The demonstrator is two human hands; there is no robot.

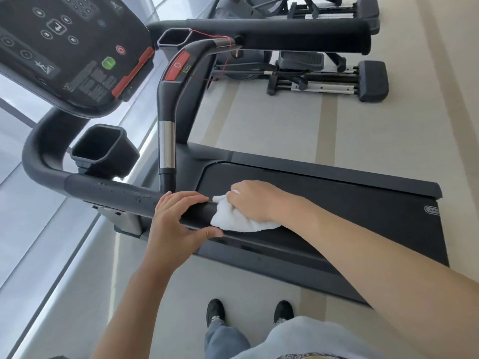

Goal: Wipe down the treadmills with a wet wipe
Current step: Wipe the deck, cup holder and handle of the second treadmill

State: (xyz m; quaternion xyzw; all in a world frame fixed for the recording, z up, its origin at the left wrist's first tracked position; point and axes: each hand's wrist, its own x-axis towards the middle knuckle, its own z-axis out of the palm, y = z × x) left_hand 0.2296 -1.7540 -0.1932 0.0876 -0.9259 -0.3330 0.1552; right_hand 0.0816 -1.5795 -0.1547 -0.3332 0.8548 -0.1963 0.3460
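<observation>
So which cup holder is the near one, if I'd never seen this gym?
Start at the treadmill being wiped, where the right hand presses a white cloth on the near handrail. Follow that rail left past the left hand. The near cup holder sits just above it: a deep, dark, open pocket, larger in view than its twin by the far rail.
</observation>
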